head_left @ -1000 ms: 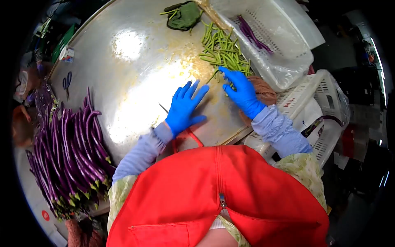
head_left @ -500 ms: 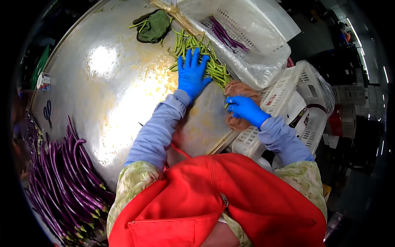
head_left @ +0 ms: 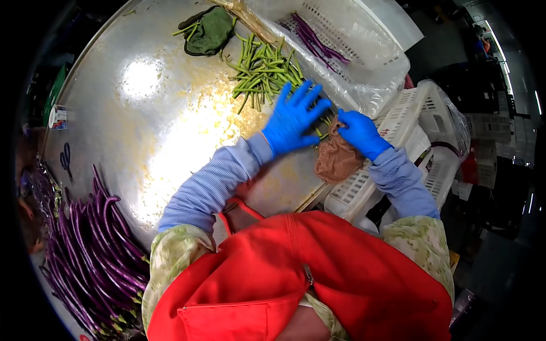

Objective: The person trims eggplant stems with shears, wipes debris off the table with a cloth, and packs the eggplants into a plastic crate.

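Observation:
Fingers spread, my left hand (head_left: 293,119) in a blue glove lies open over the metal table, palm down, at the lower right of a pile of green beans (head_left: 261,71). A few beans show between it and a crumpled brown cloth (head_left: 336,156) at the table's right edge. My right hand (head_left: 361,135), also blue-gloved, is closed on the upper edge of that cloth. Its fingertips are partly hidden, so I cannot tell if a bean is in them too. Beyond the pile lies a dark green cloth (head_left: 210,31) with a few beans beside it.
Long purple eggplants (head_left: 94,250) are heaped at the table's (head_left: 102,125) lower left, near dark scissors (head_left: 65,158) and a tape roll (head_left: 57,117). A plastic-lined white crate (head_left: 369,71) holding several eggplants stands at the back right. Another white crate (head_left: 392,116) is below it.
My left hand has moved off the beans, right and towards me, close to my right hand. The right hand has shifted slightly right and up, onto the brown cloth's upper edge.

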The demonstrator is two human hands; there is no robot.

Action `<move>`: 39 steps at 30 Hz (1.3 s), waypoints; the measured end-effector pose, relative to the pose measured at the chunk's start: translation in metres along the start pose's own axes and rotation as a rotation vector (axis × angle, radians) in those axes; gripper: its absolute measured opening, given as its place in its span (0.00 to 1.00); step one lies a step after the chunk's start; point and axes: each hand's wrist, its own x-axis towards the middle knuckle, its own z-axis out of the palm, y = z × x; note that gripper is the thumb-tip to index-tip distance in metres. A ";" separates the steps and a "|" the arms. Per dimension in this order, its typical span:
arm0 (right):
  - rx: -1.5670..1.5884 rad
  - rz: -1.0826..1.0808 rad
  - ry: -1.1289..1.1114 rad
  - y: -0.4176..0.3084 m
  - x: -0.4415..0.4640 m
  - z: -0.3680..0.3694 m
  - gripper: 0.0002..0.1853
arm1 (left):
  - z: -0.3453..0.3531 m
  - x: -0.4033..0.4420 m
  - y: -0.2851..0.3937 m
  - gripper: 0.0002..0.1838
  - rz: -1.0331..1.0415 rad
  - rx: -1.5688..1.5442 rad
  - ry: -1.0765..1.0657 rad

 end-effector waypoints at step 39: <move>2.061 0.491 -0.558 -0.083 0.167 0.024 0.33 | -0.009 0.031 -0.132 0.28 -0.689 -0.233 0.268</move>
